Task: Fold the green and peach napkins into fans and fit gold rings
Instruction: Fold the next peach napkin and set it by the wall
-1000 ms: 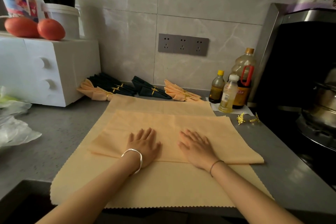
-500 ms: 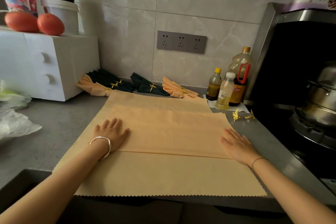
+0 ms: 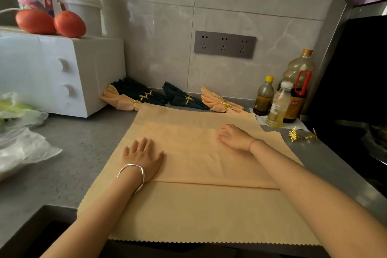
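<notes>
A large peach napkin (image 3: 199, 211) lies spread on the grey counter, with a wide pleat folded across its middle. My left hand (image 3: 143, 156) presses flat on the pleat's left end. My right hand (image 3: 233, 136) rests flat on the pleat's upper part, right of centre. Folded peach fans (image 3: 219, 101) and dark green fans (image 3: 184, 96), each in a gold ring, lie along the back wall. Two loose gold leaf rings (image 3: 294, 134) sit on the counter at the right.
A white microwave (image 3: 52, 73) with two tomatoes (image 3: 52, 22) and tubs on top stands at the back left. Plastic bags (image 3: 21, 136) lie at the left. Oil bottles (image 3: 280, 102) stand at the back right beside a dark stove (image 3: 360, 90). A sink edge (image 3: 41, 228) shows at the lower left.
My left hand has moved inward along the pleat. My right hand has slid from the pleat's right end up and toward the middle. The view has moved closer.
</notes>
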A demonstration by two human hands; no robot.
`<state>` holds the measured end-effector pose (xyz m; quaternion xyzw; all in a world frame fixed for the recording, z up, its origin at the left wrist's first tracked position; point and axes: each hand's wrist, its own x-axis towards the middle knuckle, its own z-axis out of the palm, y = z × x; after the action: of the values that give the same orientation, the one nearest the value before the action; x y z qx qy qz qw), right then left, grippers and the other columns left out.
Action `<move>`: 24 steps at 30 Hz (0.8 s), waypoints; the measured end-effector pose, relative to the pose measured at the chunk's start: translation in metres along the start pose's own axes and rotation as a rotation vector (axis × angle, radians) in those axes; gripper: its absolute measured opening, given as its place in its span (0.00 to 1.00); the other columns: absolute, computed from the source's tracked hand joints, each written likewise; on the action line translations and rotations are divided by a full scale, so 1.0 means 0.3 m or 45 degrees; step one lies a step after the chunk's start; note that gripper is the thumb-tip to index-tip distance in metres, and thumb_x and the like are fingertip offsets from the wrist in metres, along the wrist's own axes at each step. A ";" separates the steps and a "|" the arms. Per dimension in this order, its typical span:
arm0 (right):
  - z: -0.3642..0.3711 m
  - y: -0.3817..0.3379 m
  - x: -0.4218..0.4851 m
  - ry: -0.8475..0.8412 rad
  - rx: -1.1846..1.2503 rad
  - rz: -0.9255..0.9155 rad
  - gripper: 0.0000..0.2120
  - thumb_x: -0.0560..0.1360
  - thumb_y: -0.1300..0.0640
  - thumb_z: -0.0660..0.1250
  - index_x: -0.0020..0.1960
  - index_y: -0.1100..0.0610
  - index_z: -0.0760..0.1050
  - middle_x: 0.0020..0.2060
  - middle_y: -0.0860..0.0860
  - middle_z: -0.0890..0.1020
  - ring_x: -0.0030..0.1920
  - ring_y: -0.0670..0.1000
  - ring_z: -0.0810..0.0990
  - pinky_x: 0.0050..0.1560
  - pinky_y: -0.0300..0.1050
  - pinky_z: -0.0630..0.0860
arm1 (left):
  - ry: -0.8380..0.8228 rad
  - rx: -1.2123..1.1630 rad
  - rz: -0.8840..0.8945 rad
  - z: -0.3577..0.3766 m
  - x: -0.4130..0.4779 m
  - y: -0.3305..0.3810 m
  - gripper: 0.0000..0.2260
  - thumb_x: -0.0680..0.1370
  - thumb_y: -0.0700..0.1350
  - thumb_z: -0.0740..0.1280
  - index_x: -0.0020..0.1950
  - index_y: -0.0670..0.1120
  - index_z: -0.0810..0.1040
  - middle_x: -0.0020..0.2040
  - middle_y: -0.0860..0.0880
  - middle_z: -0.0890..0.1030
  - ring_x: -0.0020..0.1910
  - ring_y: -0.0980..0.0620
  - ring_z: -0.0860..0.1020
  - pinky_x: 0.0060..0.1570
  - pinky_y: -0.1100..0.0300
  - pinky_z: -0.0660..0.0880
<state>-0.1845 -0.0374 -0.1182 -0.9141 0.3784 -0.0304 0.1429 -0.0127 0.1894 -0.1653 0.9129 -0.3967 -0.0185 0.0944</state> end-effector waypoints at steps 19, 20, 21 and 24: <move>0.155 -0.569 0.308 0.023 0.043 -0.440 0.07 0.76 0.50 0.64 0.49 0.53 0.76 0.47 0.51 0.79 0.53 0.55 0.75 0.52 0.46 0.70 | 0.011 -0.063 -0.046 0.019 0.017 -0.005 0.32 0.80 0.63 0.46 0.78 0.47 0.43 0.79 0.50 0.44 0.77 0.50 0.44 0.74 0.53 0.42; 0.157 -0.584 0.295 0.048 0.056 -0.486 0.12 0.76 0.50 0.65 0.56 0.54 0.77 0.53 0.53 0.80 0.56 0.55 0.75 0.56 0.48 0.71 | 0.021 -0.097 -0.060 0.018 0.016 -0.004 0.32 0.80 0.62 0.46 0.78 0.47 0.41 0.78 0.50 0.42 0.77 0.50 0.44 0.74 0.53 0.42; 0.157 -0.588 0.283 0.079 0.080 -0.530 0.15 0.75 0.51 0.66 0.60 0.55 0.76 0.56 0.53 0.80 0.57 0.54 0.76 0.58 0.48 0.72 | 0.044 -0.147 -0.076 0.016 0.015 -0.004 0.33 0.80 0.62 0.46 0.78 0.46 0.40 0.78 0.50 0.41 0.77 0.50 0.44 0.74 0.53 0.42; 0.136 -0.551 0.231 0.185 0.142 -0.645 0.11 0.74 0.53 0.68 0.55 0.54 0.80 0.52 0.51 0.82 0.54 0.52 0.78 0.54 0.46 0.73 | 0.165 -0.399 -0.109 0.010 0.011 -0.007 0.32 0.81 0.59 0.47 0.77 0.46 0.38 0.78 0.49 0.40 0.77 0.50 0.45 0.74 0.56 0.44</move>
<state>-0.0155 0.0349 -0.1138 -0.9657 0.1447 -0.1516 0.1533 -0.0093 0.1880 -0.1685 0.9024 -0.3429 -0.0252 0.2598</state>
